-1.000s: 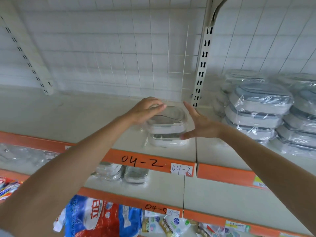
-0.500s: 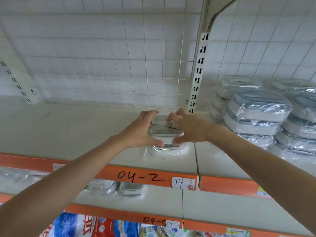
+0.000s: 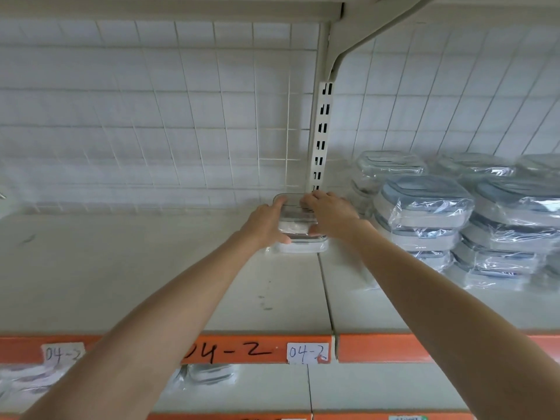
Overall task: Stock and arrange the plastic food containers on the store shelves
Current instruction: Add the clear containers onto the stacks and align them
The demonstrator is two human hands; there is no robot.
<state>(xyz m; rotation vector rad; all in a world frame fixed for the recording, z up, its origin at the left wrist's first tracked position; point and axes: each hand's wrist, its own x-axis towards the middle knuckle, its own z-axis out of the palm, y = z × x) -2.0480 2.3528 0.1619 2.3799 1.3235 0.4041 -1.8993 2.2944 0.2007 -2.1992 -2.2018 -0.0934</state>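
1. Upper container [image 3: 295, 215]: clear plastic with a grey-tinted lid, seated on top of a lower container [image 3: 303, 246] of the same kind. The pair forms a two-high stack deep on the shelf [image 3: 151, 283], close to the wire grid back panel [image 3: 181, 116] and at the foot of the slotted upright [image 3: 321, 137].
2. Left hand [image 3: 268, 224]: grasps the left side of the upper container, fingers over the lid edge, thumb curled against the near side.
3. Right hand [image 3: 328, 212]: grasps the right side of the same container, fingers curled over the lid, thumb at the near lower edge.
4. Both forearms reach in from the front of the shelf and meet at the stack.
5. Wrapped container stacks [image 3: 439, 219]: larger blue-lidded containers in clear film, several high and in more than one row, on the neighbouring shelf section to the right of the upright. They stand near the held stack; contact cannot be determined.
6. Orange shelf strip [image 3: 378, 348]: runs along the front edge, hand-marked "04-2", with a white label [image 3: 307, 353] bearing the same code.
7. Lower shelf: further wrapped containers [image 3: 212, 374] are partly visible beneath the strip; detail is blurred.
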